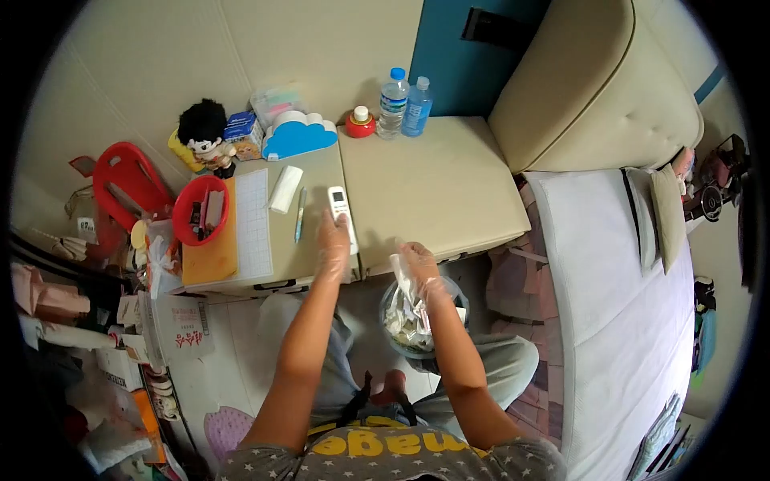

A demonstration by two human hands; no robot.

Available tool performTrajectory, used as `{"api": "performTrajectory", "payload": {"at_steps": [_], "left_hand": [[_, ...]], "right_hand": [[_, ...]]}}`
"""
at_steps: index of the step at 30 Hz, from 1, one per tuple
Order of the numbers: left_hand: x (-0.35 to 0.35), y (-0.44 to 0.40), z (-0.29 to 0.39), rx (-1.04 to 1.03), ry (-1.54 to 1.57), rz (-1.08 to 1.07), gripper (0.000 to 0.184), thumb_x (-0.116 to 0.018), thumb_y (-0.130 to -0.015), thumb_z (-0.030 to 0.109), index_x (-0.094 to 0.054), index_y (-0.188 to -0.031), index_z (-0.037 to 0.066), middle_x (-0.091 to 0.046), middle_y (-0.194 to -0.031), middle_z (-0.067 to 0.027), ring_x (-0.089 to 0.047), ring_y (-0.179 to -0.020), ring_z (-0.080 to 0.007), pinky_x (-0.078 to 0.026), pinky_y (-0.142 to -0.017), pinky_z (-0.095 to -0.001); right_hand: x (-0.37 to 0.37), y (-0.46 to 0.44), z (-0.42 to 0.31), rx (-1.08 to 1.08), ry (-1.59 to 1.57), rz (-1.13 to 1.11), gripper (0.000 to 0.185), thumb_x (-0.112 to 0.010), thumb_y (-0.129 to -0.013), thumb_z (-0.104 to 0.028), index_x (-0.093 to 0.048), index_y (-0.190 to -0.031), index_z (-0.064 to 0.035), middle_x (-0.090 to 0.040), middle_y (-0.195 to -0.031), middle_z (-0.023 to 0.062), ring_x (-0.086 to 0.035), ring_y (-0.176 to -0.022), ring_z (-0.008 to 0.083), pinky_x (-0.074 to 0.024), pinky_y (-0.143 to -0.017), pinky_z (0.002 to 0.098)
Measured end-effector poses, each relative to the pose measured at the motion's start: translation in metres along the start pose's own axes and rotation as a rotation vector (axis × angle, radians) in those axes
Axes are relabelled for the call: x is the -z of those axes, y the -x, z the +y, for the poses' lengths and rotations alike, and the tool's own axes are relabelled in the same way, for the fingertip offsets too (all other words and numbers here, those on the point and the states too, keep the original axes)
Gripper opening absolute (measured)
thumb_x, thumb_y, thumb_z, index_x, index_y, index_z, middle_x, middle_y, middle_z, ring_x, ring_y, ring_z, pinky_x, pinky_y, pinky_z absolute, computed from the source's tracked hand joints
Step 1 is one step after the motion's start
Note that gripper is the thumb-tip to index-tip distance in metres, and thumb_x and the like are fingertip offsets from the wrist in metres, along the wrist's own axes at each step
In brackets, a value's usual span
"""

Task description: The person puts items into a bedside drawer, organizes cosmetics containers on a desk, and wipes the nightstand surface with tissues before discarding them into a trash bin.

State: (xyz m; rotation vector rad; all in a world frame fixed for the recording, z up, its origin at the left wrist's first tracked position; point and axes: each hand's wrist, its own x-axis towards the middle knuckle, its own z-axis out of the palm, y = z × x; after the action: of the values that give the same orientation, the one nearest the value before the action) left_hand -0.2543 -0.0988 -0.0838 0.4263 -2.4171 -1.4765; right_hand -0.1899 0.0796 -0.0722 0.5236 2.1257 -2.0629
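Observation:
My left hand, in a clear plastic glove, has its fingers on the lower half of a white remote control, which lies at the right edge of the left cabinet top. My right hand, gloved too, pinches a crumpled white tissue above a round trash bin filled with wrappers and tissues. Left of the remote are a pen and a white rectangular case. A gridded paper sheet lies over a brown envelope.
Along the wall stand a plush doll, a blue cloud-shaped box, a red round container and two bottles. A red basket sits at the left. A bed is at the right.

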Motion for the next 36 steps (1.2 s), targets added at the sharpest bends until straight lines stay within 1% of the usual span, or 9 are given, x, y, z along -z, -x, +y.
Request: {"api": "performTrajectory", "payload": {"at_steps": [4,6,8,12,15,23,27,30,36], "left_hand": [[0.020,-0.024,-0.039,-0.079,-0.235,0.064,0.035,-0.054,-0.084,0.015,-0.047,-0.115,-0.002,-0.059,-0.096,-0.0190,-0.058,-0.084,-0.0337,-0.046,-0.077,-0.0418],[0.026,-0.020,-0.036,-0.034,-0.213,0.011,0.038,-0.054,-0.084,0.015,-0.046,-0.116,-0.002,-0.058,-0.101,-0.0193,-0.057,-0.090,-0.0345,-0.044,-0.081,-0.0421],[0.040,-0.007,-0.007,-0.171,-0.538,0.087,0.041,-0.056,-0.083,0.018,-0.046,-0.118,-0.002,-0.053,-0.109,-0.0203,-0.049,-0.104,-0.0347,-0.039,-0.089,-0.0417],[0.033,0.031,0.029,-0.526,-0.248,0.055,0.049,-0.056,-0.085,0.028,-0.044,-0.121,-0.001,-0.044,-0.121,-0.0227,-0.043,-0.112,-0.0329,-0.035,-0.094,-0.0404],[0.015,0.062,0.058,0.180,0.765,-0.500,0.052,-0.062,-0.082,0.029,-0.046,-0.119,-0.004,-0.048,-0.120,-0.0158,-0.046,-0.110,-0.0230,-0.037,-0.091,-0.0352],[-0.006,0.063,0.059,0.364,0.715,-0.704,0.026,-0.057,-0.082,0.018,-0.060,-0.098,-0.002,-0.062,-0.086,-0.0048,-0.056,-0.077,-0.0111,-0.043,-0.071,-0.0251],[-0.005,0.063,0.066,0.306,0.628,-0.755,0.026,-0.058,-0.082,0.019,-0.061,-0.098,0.000,-0.062,-0.087,-0.0039,-0.055,-0.077,-0.0103,-0.044,-0.070,-0.0252],[-0.021,0.065,0.073,0.188,0.384,-0.882,0.027,-0.057,-0.082,0.022,-0.060,-0.097,0.000,-0.062,-0.087,-0.0057,-0.056,-0.077,-0.0114,-0.044,-0.071,-0.0264],[-0.074,0.010,0.031,-0.736,-0.053,-0.329,0.037,-0.059,-0.081,0.024,-0.051,-0.110,0.002,-0.054,-0.108,-0.0184,-0.049,-0.106,-0.0336,-0.040,-0.089,-0.0399]], "right_hand": [[0.003,0.000,-0.009,-0.006,-0.117,-0.075,0.041,-0.059,-0.081,-0.040,-0.057,-0.098,-0.0035,-0.058,-0.082,0.0090,-0.053,-0.069,0.0175,-0.0444,-0.061,0.0299],[0.002,0.021,-0.040,-0.411,-0.443,-0.074,0.034,-0.056,-0.081,-0.030,-0.055,-0.102,-0.0036,-0.057,-0.088,0.0104,-0.055,-0.075,0.0193,-0.0451,-0.065,0.0293],[0.010,0.025,-0.041,-0.332,-0.503,-0.150,0.032,-0.052,-0.079,-0.015,-0.050,-0.107,-0.0005,-0.056,-0.091,0.0113,-0.056,-0.078,0.0201,-0.0461,-0.068,0.0274],[0.024,0.011,-0.026,-0.077,-0.528,-0.161,0.039,-0.053,-0.080,-0.002,-0.042,-0.117,0.0021,-0.058,-0.092,0.0112,-0.058,-0.081,0.0209,-0.0483,-0.074,0.0270],[0.023,0.026,-0.044,0.069,-0.488,-0.037,0.036,-0.058,-0.082,-0.006,-0.045,-0.115,-0.0002,-0.059,-0.094,0.0100,-0.057,-0.082,0.0162,-0.0476,-0.072,0.0251],[0.041,0.047,-0.035,0.067,-0.859,-0.210,0.044,-0.035,-0.094,-0.033,-0.044,-0.122,0.0001,-0.056,-0.106,0.0089,-0.054,-0.095,0.0191,-0.0441,-0.081,0.0271],[0.049,0.051,-0.025,0.063,-0.675,-0.225,0.039,-0.048,-0.089,-0.018,-0.041,-0.122,0.0012,-0.055,-0.109,0.0103,-0.054,-0.100,0.0198,-0.0440,-0.086,0.0295],[0.050,0.046,-0.032,0.038,-0.691,-0.024,0.036,-0.058,-0.083,-0.012,-0.047,-0.115,0.0021,-0.058,-0.101,0.0094,-0.058,-0.088,0.0182,-0.0488,-0.074,0.0297],[0.138,-0.061,-0.030,0.410,-0.202,0.545,0.016,-0.054,-0.084,-0.009,-0.054,-0.100,-0.0049,-0.057,-0.082,0.0026,-0.056,-0.071,0.0146,-0.0469,-0.060,0.0271]]}}
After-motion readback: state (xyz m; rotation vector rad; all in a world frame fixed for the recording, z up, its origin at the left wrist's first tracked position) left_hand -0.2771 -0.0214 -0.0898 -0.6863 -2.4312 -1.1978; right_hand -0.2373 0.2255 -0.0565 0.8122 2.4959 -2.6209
